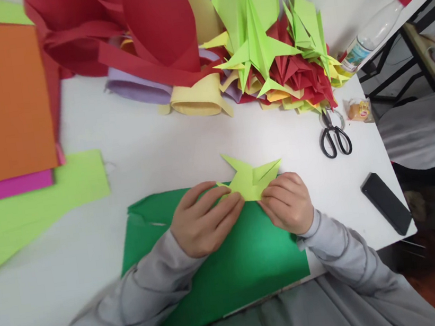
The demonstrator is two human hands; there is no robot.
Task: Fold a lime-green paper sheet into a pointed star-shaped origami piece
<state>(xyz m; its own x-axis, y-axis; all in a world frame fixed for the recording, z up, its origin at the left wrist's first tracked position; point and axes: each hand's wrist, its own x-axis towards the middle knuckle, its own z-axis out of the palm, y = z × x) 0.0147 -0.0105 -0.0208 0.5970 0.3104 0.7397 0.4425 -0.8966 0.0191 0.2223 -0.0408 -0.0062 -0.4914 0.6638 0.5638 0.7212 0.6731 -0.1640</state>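
A light green folded paper (pixel 246 180) with pointed flaps is held up between my two hands, above the near edge of the table. My left hand (pixel 204 218) pinches its left lower edge between thumb and fingers. On the opposite side, my right hand (pixel 289 201) grips the right lower edge with its fingertips. One flap sticks up at the upper left and another points to the upper right. Beneath both hands lies a dark green sheet (pixel 224 274), its far left corner creased. The fingers hide part of the paper's lower edge.
Folded green paper planes (pixel 260 45) sit on a colourful paper pile at the back. Red paper (pixel 161 26) and orange sheets (pixel 1 100) lie left. At right are a plastic bottle (pixel 378 29), black scissors (pixel 333 137), a wrapped snack (pixel 358 110) and a phone (pixel 386 204). Another person's grey sleeve (pixel 429 124) shows beyond.
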